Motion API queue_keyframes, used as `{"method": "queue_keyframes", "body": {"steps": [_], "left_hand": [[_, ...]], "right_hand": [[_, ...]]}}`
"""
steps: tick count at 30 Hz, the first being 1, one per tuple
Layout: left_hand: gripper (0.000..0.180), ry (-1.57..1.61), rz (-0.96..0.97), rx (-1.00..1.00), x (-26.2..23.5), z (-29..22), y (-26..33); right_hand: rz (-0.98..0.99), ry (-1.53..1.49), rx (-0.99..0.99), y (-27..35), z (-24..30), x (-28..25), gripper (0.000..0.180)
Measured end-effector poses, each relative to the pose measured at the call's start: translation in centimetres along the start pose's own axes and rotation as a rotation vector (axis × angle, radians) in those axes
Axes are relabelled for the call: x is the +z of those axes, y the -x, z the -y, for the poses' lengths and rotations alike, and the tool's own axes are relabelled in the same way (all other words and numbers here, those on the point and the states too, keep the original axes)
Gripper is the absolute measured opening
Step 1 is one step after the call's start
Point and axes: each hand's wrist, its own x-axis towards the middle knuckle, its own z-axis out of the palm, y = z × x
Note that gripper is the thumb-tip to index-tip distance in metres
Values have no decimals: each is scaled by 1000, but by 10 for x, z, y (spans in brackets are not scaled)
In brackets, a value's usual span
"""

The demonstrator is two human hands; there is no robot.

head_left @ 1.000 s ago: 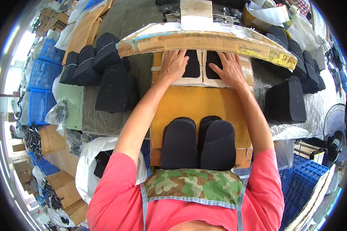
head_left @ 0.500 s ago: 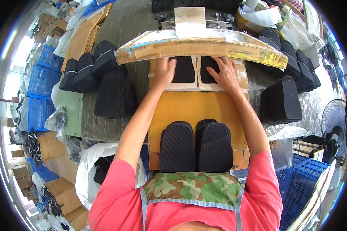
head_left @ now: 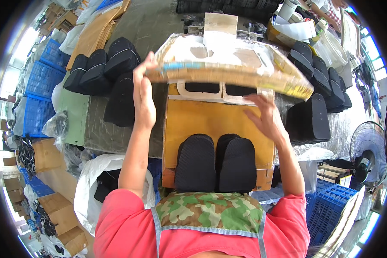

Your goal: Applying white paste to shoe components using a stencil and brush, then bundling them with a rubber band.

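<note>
You hold a tilted wooden frame (head_left: 236,77) at 12 o'clock, left hand (head_left: 144,98) clasping its 9 o'clock end, right hand (head_left: 268,116) spread, empty, near 1 o'clock; likely stiff and fairly heavy, it suits an end grip.

No text or numbers seem readable in this view.

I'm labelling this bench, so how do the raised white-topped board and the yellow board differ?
The white-topped board is raised; the yellow board lies flat. The white-topped board looks patchy on top, while the yellow board is mostly one colour. The left hand is at the white-topped board's left end; black pads rest on the yellow board.
</note>
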Motion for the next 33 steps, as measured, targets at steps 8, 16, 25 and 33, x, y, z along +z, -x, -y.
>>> {"method": "queue_keyframes", "body": {"steps": [8,16,25,33], "left_hand": [[12,-65,48,-349,10,35,90],[12,-68,7,-295,21,53,94],[12,-125,-21,-245,14,54,96],[12,-66,-4,-281,24,54,91]], "right_hand": [[-5,-48,-134,-75,21,-23,30],[-231,407,-250,-205,-48,24,37],[80,166,-166,-80,-41,-9,18],[-242,270,-112,-135,-74,3,22]]}}
